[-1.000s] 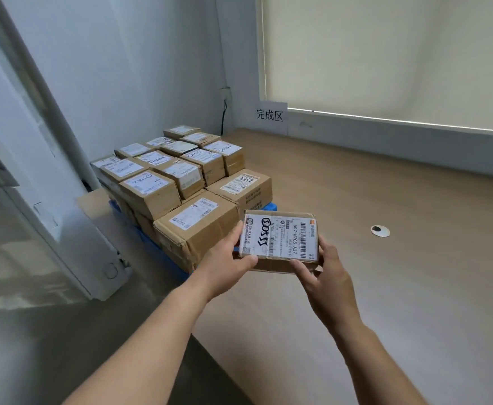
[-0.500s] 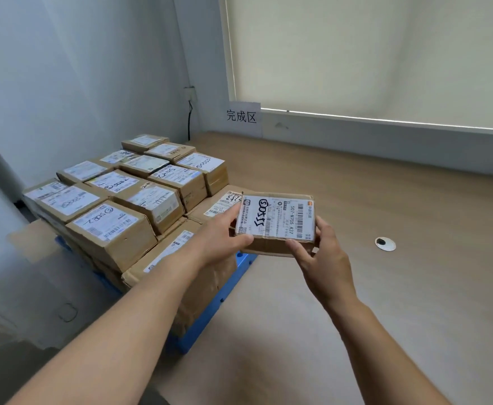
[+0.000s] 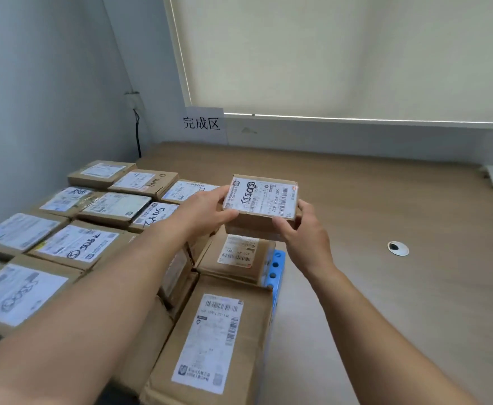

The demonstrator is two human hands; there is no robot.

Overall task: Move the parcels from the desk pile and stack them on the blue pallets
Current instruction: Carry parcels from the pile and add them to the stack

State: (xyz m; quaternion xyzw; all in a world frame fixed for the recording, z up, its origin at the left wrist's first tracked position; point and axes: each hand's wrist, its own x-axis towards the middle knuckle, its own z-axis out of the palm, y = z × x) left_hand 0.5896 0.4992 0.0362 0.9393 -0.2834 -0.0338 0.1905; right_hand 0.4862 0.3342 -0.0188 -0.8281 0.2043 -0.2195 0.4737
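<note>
I hold a small cardboard parcel (image 3: 261, 200) with a white shipping label between both hands, above the right edge of the stack. My left hand (image 3: 205, 211) grips its left end and my right hand (image 3: 303, 232) grips its near right corner. Below it lies a lower parcel (image 3: 236, 258) on the blue pallet (image 3: 274, 270), of which only a strip at the right edge shows. Several labelled cardboard parcels (image 3: 78, 244) cover the rest of the pallet in rows.
A long parcel (image 3: 210, 340) lies nearest me on the pallet's right side. Wooden floor (image 3: 385, 302) stretches to the right, with a round white cable port (image 3: 398, 248). A paper sign (image 3: 202, 124) hangs on the wall under the window blind. A black cable (image 3: 137, 133) runs down the corner.
I have come closer to the pallet and the view has tilted down. Both hands have carried the parcel forward, from beside the stack to over its right edge.
</note>
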